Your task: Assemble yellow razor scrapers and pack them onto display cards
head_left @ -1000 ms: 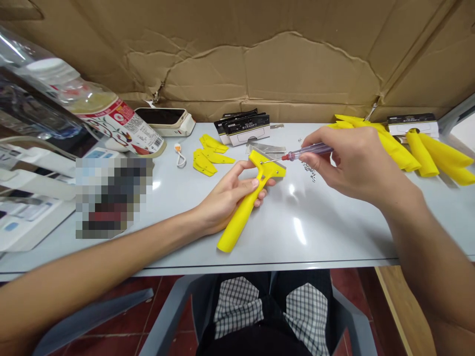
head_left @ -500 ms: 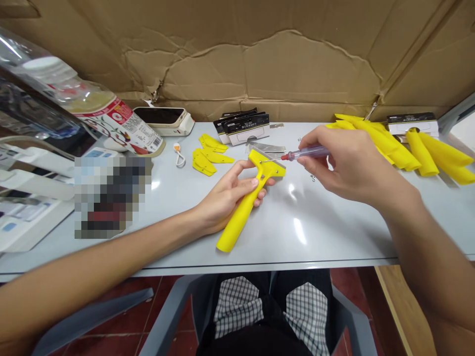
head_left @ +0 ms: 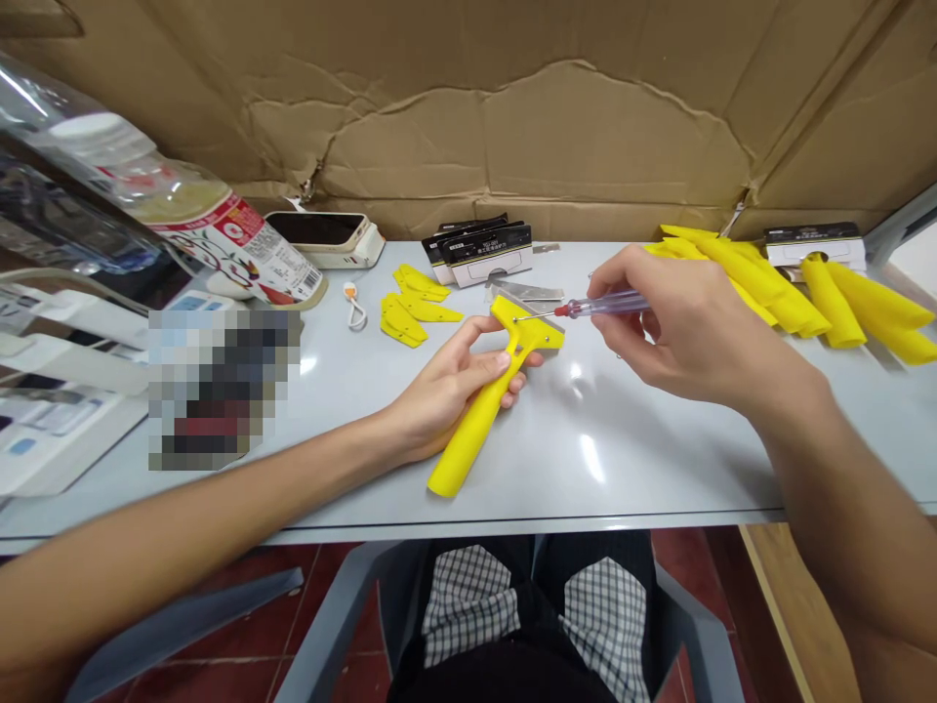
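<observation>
**Yellow plastic scraper (head_left: 475, 430) held to a slim clear-handled screwdriver (head_left: 611, 305); small metal bits (head_left: 619, 355) covered**

The left hand (head_left: 458, 386) is closed around the scraper's long handle. The butt of the handle rests on or just above the pale grey desk (head_left: 586, 488), and the wide head is tilted up beyond the fingers. The right hand (head_left: 684, 327) pinches the screwdriver between thumb and fingers, with the thin shaft aimed across at the scraper's head. The hands are apart, bridged only by that shaft. The tip is seen at the head, near a small hole, but whether contact is made, or a screw is seated there, cannot be told.

Over the last second, the right hand was shifted slightly toward the left, and the small metal bits beneath it were almost wholly covered. Only a trace is left showing, so their number and exact kind cannot be made out.

Flat yellow plastic pieces (head_left: 410, 308) are heaped beyond the left hand. Thin steel blades (head_left: 527, 290) lie just past the scraper's head, near black-and-white card packets (head_left: 479, 244). Long yellow plastic handles (head_left: 761, 278) are piled beyond the right hand. To the left of the left hand, a pixelated block (head_left: 220, 391) hides whatever lies there.
</observation>
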Demonstrator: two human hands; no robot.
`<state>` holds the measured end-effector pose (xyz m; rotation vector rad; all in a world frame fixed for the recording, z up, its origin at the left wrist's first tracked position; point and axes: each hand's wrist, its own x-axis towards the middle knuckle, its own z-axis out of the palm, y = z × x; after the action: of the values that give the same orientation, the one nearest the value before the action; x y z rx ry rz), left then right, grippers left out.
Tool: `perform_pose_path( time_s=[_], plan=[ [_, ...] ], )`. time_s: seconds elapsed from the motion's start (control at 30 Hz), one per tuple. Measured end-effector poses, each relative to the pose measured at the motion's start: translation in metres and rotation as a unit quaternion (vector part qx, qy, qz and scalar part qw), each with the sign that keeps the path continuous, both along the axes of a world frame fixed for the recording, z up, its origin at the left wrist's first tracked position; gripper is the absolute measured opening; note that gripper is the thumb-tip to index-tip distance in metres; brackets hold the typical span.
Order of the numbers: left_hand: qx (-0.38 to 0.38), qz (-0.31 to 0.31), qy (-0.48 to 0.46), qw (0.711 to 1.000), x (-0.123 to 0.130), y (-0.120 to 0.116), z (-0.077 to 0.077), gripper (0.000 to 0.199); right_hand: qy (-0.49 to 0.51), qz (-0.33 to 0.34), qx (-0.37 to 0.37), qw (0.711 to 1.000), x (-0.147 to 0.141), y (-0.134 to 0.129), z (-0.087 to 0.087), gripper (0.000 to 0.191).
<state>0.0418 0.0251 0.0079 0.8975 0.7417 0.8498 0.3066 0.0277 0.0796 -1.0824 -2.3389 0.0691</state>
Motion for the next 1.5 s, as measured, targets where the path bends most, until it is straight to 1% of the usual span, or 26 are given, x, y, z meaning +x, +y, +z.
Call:
perform_pose_path(
  time_s=[0.07,0.13,0.17,0.27,0.3,0.33,0.4,0.43,0.5,0.57,0.73,0.87,0.93,1.0,1.1,1.17,1.23,1.33,1.4,1.5],
  plan=[
    [-0.001,0.0,-0.001,1.0,0.0,0.0,-0.001,0.034,0.007,0.0,0.01,1.0,0.0,0.002,-0.001,0.014],
    [0.001,0.0,0.004,1.0,0.0,0.0,-0.002,0.034,-0.003,-0.02,0.016,1.0,0.0,0.003,-0.001,0.012],
    [0.002,-0.001,0.008,1.0,0.0,0.0,-0.002,0.034,-0.014,-0.033,0.018,0.999,0.0,0.004,-0.001,0.015],
    [0.009,-0.002,0.016,1.0,-0.001,0.0,-0.004,0.035,-0.051,-0.064,0.03,0.996,-0.002,0.004,0.0,0.037],
    [0.011,-0.003,0.016,1.0,-0.001,0.0,-0.004,0.035,-0.057,-0.068,0.03,0.996,-0.002,0.004,0.0,0.04],
    [0.013,-0.004,0.015,1.0,-0.001,0.0,-0.003,0.035,-0.057,-0.07,0.026,0.996,-0.002,0.003,0.0,0.038],
    [0.013,-0.006,0.015,1.0,-0.001,-0.001,-0.003,0.036,-0.04,-0.062,0.011,0.997,-0.003,0.002,0.0,0.023],
    [0.013,-0.006,0.015,1.0,-0.001,-0.001,-0.002,0.036,-0.03,-0.054,0.001,0.998,-0.003,0.001,0.001,0.022],
    [0.012,-0.005,0.014,1.0,-0.001,0.0,-0.001,0.036,-0.013,-0.039,-0.014,0.999,-0.003,-0.002,0.002,0.03],
    [0.01,-0.002,0.01,1.0,0.0,0.0,-0.001,0.036,-0.003,-0.026,-0.02,0.999,-0.003,-0.003,0.002,0.028],
    [0.004,0.001,0.011,1.0,0.0,0.0,-0.002,0.037,0.037,-0.007,0.033,0.999,-0.002,0.001,-0.001,0.009],
    [0.01,0.0,0.021,1.0,0.0,-0.001,-0.001,0.038,0.019,-0.046,0.06,0.997,-0.001,0.004,-0.003,0.012],
    [0.013,-0.001,0.02,1.0,0.0,-0.001,-0.001,0.037,-0.001,-0.065,0.059,0.996,-0.002,0.005,-0.004,0.021],
    [0.014,-0.002,0.018,1.0,0.0,0.0,-0.001,0.036,-0.021,-0.076,0.038,0.996,-0.003,0.005,-0.004,0.028],
    [0.008,-0.003,0.013,1.0,0.001,0.0,0.0,0.036,-0.03,-0.071,-0.006,0.997,-0.004,0.002,-0.001,0.019],
    [0.007,-0.002,0.014,1.0,0.001,0.0,0.001,0.036,-0.028,-0.054,-0.021,0.998,-0.003,-0.002,0.002,0.021],
    [0.009,-0.002,0.018,1.0,0.001,-0.001,0.001,0.037,-0.024,-0.035,-0.02,0.999,-0.003,-0.004,0.005,0.02],
    [0.011,0.0,0.023,1.0,0.0,-0.002,0.0,0.038,-0.001,-0.016,0.008,1.0,-0.001,-0.004,0.007,0.013],
    [0.011,0.0,0.027,1.0,0.0,-0.002,-0.001,0.038,0.007,-0.024,0.02,0.999,-0.001,-0.002,0.007,0.009],
    [0.012,-0.001,0.031,0.999,-0.001,-0.001,-0.002,0.038,-0.011,-0.064,0.021,0.998,-0.001,0.001,0.005,0.016]
  ],
)
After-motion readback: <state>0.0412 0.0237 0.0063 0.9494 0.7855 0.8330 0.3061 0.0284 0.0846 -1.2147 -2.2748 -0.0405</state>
